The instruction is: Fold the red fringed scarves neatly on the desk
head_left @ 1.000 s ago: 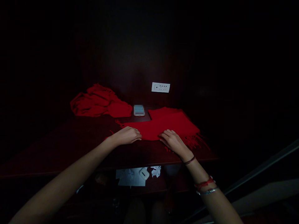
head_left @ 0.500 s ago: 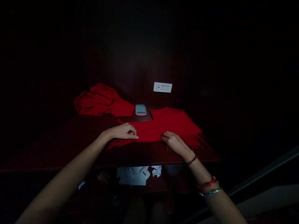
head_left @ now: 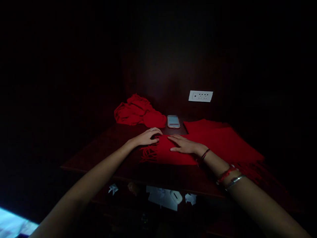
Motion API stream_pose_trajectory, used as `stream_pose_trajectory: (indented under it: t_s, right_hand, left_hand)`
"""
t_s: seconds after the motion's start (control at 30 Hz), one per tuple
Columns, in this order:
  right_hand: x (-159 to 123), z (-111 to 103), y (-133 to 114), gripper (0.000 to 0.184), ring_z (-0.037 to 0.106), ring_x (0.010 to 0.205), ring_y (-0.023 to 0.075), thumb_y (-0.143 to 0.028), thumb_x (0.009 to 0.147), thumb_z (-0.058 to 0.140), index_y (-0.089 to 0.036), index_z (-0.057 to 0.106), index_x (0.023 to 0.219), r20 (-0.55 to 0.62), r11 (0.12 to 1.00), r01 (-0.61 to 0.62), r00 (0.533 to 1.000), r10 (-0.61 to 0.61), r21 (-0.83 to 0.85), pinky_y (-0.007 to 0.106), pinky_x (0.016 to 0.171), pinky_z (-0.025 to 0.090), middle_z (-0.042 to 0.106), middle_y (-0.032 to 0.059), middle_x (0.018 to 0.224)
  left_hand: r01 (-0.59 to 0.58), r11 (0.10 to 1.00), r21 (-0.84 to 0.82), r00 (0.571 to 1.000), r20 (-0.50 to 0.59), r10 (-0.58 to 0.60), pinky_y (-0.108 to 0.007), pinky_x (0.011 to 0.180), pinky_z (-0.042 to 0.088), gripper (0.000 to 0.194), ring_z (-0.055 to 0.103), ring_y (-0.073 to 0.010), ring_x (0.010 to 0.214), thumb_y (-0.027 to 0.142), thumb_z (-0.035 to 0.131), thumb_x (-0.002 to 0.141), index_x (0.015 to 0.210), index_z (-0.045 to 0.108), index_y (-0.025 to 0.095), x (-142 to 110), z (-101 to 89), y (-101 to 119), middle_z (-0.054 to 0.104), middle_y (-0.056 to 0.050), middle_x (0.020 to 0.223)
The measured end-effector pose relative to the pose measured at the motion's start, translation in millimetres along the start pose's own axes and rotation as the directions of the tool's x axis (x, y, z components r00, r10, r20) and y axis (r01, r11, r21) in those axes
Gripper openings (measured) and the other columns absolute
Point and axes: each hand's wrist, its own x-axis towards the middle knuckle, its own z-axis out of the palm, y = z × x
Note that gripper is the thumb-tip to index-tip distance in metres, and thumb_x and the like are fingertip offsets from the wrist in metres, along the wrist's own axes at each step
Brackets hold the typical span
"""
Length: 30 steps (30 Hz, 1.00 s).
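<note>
A red fringed scarf [head_left: 218,142] lies folded on the dark table [head_left: 99,145], its left end ending in loose tassels. My right hand [head_left: 183,144] rests flat on the scarf near that end, fingers stretched out to the left. At the scarf's tasselled left edge is my left hand [head_left: 148,136], its fingers curved and thumb apart, with no cloth visibly gripped. A second heap of red fabric [head_left: 138,112] sits crumpled at the back left of the table.
A phone [head_left: 173,121] stands behind the scarf, below a white wall socket [head_left: 200,96]. Under the tabletop, a shelf holds a white sheet [head_left: 158,196], a white earbud case [head_left: 176,196] and crumpled paper [head_left: 190,199]. Bright light shows at the lower left.
The view has swung left, so everything appears farther right. My right hand has moved left along the scarf and flattened; my left hand has shifted to the tasselled edge with its fingers loosened.
</note>
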Motion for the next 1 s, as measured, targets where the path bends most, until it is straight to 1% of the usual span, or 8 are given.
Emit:
stream_pose_trajectory:
  t_s: [0.13, 0.33, 0.47, 0.6, 0.7, 0.8, 0.93, 1.0]
  right_hand:
    - [-2.7, 23.9, 6.6, 0.062, 0.019, 0.122, 0.0238, -0.055, 0.079, 0.025, -0.018, 0.024, 0.129, 0.046, 0.995, -0.1, 0.994, 0.1, 0.003, 0.044, 0.097, 0.019, 0.024, 0.0109, 0.133]
    - [-7.1, 24.2, 2.5, 0.067, 0.013, 0.124, 0.0232, -0.059, 0.078, 0.016, -0.018, 0.019, 0.131, 0.074, 0.989, -0.146, 0.986, 0.147, -0.021, 0.043, 0.099, 0.015, 0.019, 0.0093, 0.135]
    - [-6.0, 24.2, 0.6, 0.072, 0.015, 0.123, 0.0231, -0.06, 0.077, 0.018, -0.011, 0.016, 0.131, 0.033, 0.988, -0.156, 0.987, 0.155, 0.013, 0.041, 0.099, 0.016, 0.02, 0.0132, 0.134]
    - [-6.4, 27.1, 1.5, 0.076, 0.016, 0.123, 0.0238, -0.061, 0.076, 0.019, -0.008, 0.017, 0.131, 0.004, 0.987, -0.156, 0.988, 0.156, 0.033, 0.041, 0.099, 0.017, 0.02, 0.0151, 0.134]
    - [-6.2, 28.9, 2.3, 0.077, 0.017, 0.123, 0.0242, -0.062, 0.075, 0.02, -0.007, 0.018, 0.13, -0.014, 0.986, -0.16, 0.987, 0.16, 0.038, 0.04, 0.099, 0.018, 0.02, 0.0153, 0.133]
    - [-5.9, 29.2, 2.0, 0.079, 0.017, 0.123, 0.0242, -0.062, 0.075, 0.019, -0.005, 0.018, 0.13, -0.021, 0.985, -0.17, 0.985, 0.171, 0.04, 0.04, 0.1, 0.017, 0.021, 0.0156, 0.133]
    - [-6.0, 27.7, 0.7, 0.081, 0.017, 0.123, 0.0241, -0.063, 0.075, 0.017, -0.004, 0.019, 0.13, -0.006, 0.985, -0.17, 0.985, 0.17, 0.038, 0.039, 0.1, 0.015, 0.021, 0.0151, 0.133]
    - [-6.1, 27.0, 0.4, 0.081, 0.017, 0.123, 0.0239, -0.063, 0.074, 0.017, -0.004, 0.019, 0.13, 0.004, 0.984, -0.174, 0.985, 0.174, 0.036, 0.039, 0.1, 0.015, 0.02, 0.015, 0.133]
  left_hand:
    - [0.249, 0.963, -0.102, 0.968, 0.039, -0.246, -0.03, 0.082, 0.036, 0.05, 0.047, -0.0178, 0.096, 0.04, 0.042, 0.077, 0.118, 0.036, 0.012, 11.0, 10.4, -6.2, 0.049, -0.012, 0.109]
    - [0.372, 0.835, -0.405, 0.926, 0.217, -0.308, -0.022, 0.07, 0.039, 0.039, 0.051, -0.0117, 0.079, 0.026, 0.058, 0.066, 0.101, 0.05, 0.011, 38.8, 3.1, 3.6, 0.054, -0.005, 0.094]
    - [0.6, 0.648, -0.469, 0.795, 0.442, -0.416, -0.019, 0.052, 0.038, 0.056, 0.05, -0.0074, 0.059, 0.026, 0.06, 0.063, 0.113, 0.039, 0.013, 52.8, -4.2, 7.7, 0.055, -0.005, 0.091]
    - [0.688, 0.633, -0.354, 0.669, 0.648, -0.365, -0.019, 0.044, 0.034, 0.044, 0.045, -0.0057, 0.046, 0.029, 0.064, 0.059, 0.098, 0.053, 0.013, 59.5, -16.1, 5.6, 0.056, 0.0, 0.069]
    - [0.679, 0.591, -0.435, 0.689, 0.655, -0.309, -0.019, 0.048, 0.037, 0.027, 0.046, -0.0061, 0.049, 0.031, 0.064, 0.06, 0.078, 0.058, 0.012, 56.0, -27.9, 0.9, 0.055, 0.0, 0.061]
    - [0.712, 0.495, -0.498, 0.69, 0.625, -0.365, -0.02, 0.052, 0.039, 0.026, 0.046, -0.0057, 0.05, 0.034, 0.065, 0.059, 0.071, 0.056, 0.012, 41.8, -41.8, -10.5, 0.052, 0.002, 0.057]
    - [0.836, 0.462, -0.296, 0.518, 0.702, -0.488, -0.019, 0.046, 0.036, 0.032, 0.037, -0.0042, 0.042, 0.045, 0.063, 0.058, 0.065, 0.056, 0.014, 14.4, -62.7, -32.1, 0.041, 0.005, 0.047]
    - [0.848, 0.477, -0.23, 0.502, 0.64, -0.582, -0.019, 0.046, 0.034, 0.036, 0.038, -0.0048, 0.043, 0.049, 0.061, 0.058, 0.066, 0.056, 0.014, 4.9, -67.9, -38.2, 0.043, 0.004, 0.05]
